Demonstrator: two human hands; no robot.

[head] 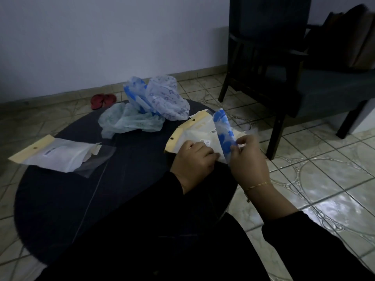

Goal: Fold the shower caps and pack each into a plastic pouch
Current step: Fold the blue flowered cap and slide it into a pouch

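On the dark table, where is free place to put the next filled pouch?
The bare table in front of the packed pouch, toward the person, is free; so is the middle strip between that pouch and the left hand. The far edge is crowded with loose shower caps.

A dark armchair (288,63) stands on the tiled floor (324,169); red slippers (102,100) lie near the wall
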